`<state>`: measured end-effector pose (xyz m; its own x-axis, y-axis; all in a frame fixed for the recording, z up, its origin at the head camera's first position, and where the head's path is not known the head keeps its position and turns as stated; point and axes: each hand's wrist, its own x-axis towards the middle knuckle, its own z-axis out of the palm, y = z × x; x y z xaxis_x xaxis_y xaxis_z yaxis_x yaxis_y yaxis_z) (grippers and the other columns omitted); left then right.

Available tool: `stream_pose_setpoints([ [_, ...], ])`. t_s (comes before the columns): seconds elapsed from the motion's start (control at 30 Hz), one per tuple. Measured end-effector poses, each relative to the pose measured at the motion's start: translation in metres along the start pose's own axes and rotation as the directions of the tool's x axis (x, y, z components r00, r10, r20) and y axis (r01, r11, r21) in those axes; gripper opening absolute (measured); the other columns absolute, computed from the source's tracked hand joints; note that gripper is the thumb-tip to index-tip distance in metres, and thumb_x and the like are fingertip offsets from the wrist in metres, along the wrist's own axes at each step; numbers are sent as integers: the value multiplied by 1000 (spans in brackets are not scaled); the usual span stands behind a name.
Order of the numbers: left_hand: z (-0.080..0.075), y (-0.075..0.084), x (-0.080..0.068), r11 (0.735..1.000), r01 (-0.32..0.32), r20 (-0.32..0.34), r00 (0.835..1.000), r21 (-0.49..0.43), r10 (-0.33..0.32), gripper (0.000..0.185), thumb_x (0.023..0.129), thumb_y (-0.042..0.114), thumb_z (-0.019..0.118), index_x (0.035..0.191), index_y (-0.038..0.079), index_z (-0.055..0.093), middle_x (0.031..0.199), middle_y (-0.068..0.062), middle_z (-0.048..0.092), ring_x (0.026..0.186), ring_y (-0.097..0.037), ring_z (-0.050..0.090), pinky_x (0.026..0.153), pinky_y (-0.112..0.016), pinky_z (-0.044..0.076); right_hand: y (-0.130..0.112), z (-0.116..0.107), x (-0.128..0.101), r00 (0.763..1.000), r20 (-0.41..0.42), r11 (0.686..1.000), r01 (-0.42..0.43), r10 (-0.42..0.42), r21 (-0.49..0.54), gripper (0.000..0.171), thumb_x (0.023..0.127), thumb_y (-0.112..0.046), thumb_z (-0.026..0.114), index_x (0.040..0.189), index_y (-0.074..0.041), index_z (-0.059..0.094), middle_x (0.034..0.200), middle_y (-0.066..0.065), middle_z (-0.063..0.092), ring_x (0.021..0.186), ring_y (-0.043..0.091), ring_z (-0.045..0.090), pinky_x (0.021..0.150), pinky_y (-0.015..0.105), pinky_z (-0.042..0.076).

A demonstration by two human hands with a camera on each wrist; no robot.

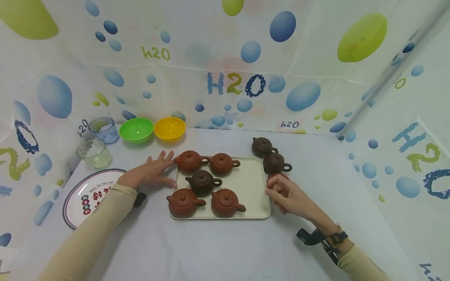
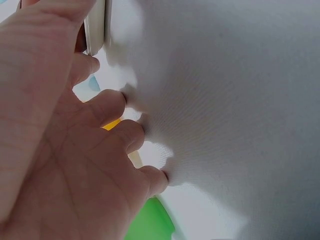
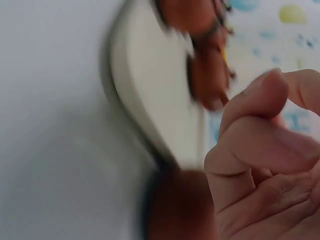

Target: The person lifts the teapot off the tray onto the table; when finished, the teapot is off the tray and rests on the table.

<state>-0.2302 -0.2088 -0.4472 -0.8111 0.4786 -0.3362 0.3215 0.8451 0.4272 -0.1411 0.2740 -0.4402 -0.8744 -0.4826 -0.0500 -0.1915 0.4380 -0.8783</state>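
Head view, sleeves: two beige fabric forearms reach in from the bottom edge; a dark strap wraps the right wrist.
Head view, left hand [image 1: 152, 173]: fingers straight and spread, flat on the white cloth-covered table [image 1: 218, 249], fingertips at the left rim of the tray [image 1: 254, 187].
Head view, right hand [image 1: 290, 197]: fingers curled round a reddish-brown teapot [image 1: 277, 177] just off the tray's right edge — mostly hidden under the hand.
Head view, tray: cream, rectangular, rounded corners, matte; five squat round clay teapots stand on it, four red-brown and a darker one [image 1: 203, 181] in the middle.
Head view, off the tray: two dark brown teapots [image 1: 270, 154] stand behind the right hand.
Head view, far left: glossy green bowl [image 1: 136, 129], yellow bowl [image 1: 170, 128], two clear cups, a round printed plate [image 1: 89, 195].
Left wrist view: palm and relaxed fingers [image 2: 107, 107] against the white cloth; tray edge at top.
Right wrist view: blurred — bent fingers [image 3: 255, 135] above a brown rounded shape, beside the tray's smooth rim.
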Motion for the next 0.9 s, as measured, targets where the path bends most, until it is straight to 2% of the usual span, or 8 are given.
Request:
stream_pose_setpoints([
  [0.13,1,1,1,1000,-3,-5,1000,19,3,108,88,59,81,164,-4,36,175,-33,12,162,-61,3,122,-86,6,-4,30,7,995,86,999,-43,41,23,22,109,-22,64,123,-5,62,73,11,63,44,10,53,39,22,40],
  [0.33,0,3,-1,1000,-10,-8,1000,15,11,106,89,58,80,163,-4,37,175,-34,12,161,-62,4,121,-87,7,-9,58,15,981,180,996,-77,66,54,21,111,-29,60,114,-9,66,57,4,56,40,7,48,37,21,35],
  [0.43,0,3,-1,1000,-12,-6,1000,10,12,106,89,58,81,163,-4,36,175,-34,12,161,-62,4,121,-87,6,-12,65,16,975,200,992,-108,94,64,27,113,-33,57,108,-8,67,53,-2,54,38,6,49,35,21,34],
  [0.57,0,2,-2,1000,-2,-4,1000,0,2,108,88,57,81,164,-4,35,175,-33,11,161,-61,3,122,-86,4,-14,69,19,972,215,991,-114,96,74,36,114,-37,54,102,-6,69,54,-5,54,38,5,50,36,20,34],
  [0.9,-1,0,0,1000,2,3,1000,11,-2,109,89,60,79,166,-2,33,176,-33,8,162,-61,2,121,-87,5,-19,71,22,955,264,974,-178,136,142,36,112,-35,58,103,-6,77,58,0,59,41,9,50,40,20,36],
])
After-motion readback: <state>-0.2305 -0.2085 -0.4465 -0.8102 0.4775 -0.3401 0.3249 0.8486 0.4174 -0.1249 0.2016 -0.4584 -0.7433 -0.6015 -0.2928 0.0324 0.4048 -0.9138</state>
